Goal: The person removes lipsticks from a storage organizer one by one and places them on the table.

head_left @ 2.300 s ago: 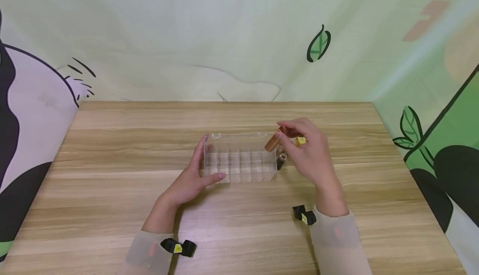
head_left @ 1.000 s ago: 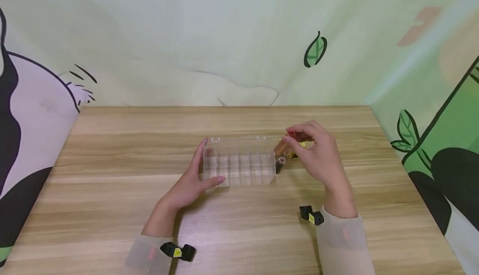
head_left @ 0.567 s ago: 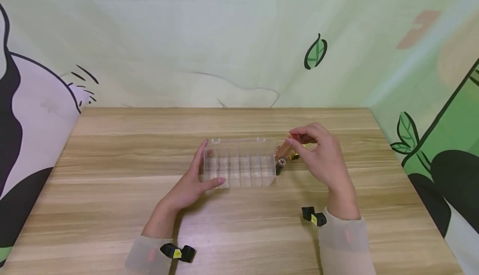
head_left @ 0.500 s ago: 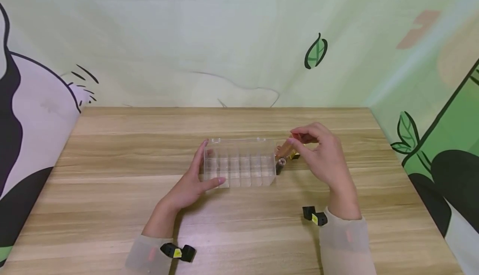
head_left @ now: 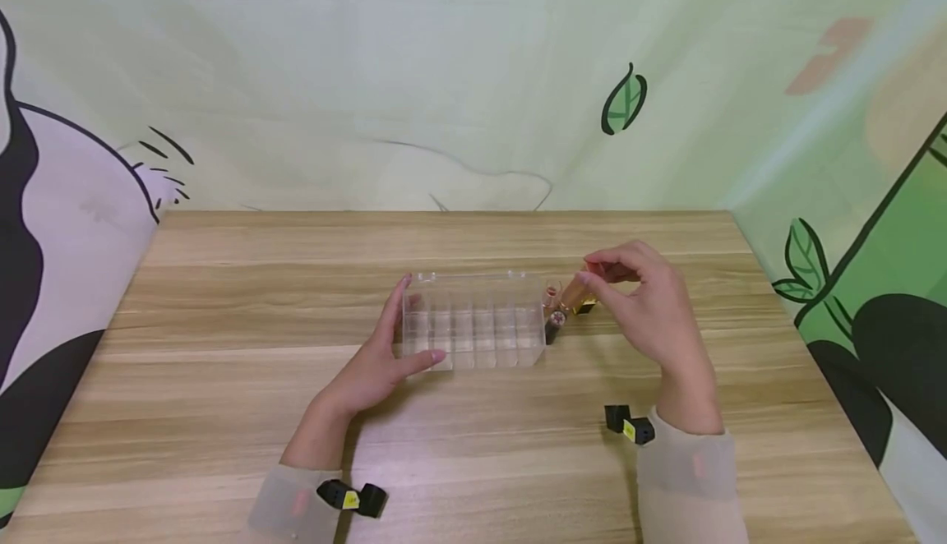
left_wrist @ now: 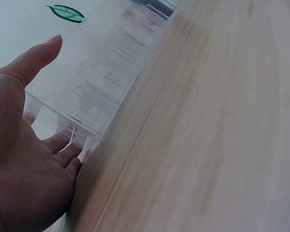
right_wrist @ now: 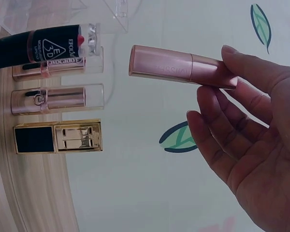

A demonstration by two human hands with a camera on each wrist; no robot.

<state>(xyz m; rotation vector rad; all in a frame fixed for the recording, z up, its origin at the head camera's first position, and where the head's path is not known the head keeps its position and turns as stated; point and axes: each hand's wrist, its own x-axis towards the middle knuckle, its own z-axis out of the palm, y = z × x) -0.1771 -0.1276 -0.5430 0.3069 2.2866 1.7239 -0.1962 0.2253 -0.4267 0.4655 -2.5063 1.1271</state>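
Observation:
My left hand [head_left: 373, 367] grips the left end of a clear plastic organizer [head_left: 484, 322] with rows of compartments, thumb along its front and fingers at the end wall. Between thumb and fingertips, my right hand [head_left: 651, 306] pinches a shiny pink lipstick tube [right_wrist: 164, 66], tilted and above the table to the right of the organizer. Beside the organizer's right end stand several upright lipsticks: a black one [right_wrist: 43, 46], a rose-gold one with a clear cap [right_wrist: 63, 99], a similar one partly hidden behind the black one, and a gold-and-black one [right_wrist: 58, 137].
The wood-grain table [head_left: 473, 462] runs back to a pale green printed cloth [head_left: 370, 76]. A small black camera is strapped to each sleeve [head_left: 688, 478].
My right hand has carried the pink lipstick rightward, from over the organizer's right edge to above the standing lipsticks. My left hand keeps its hold on the organizer.

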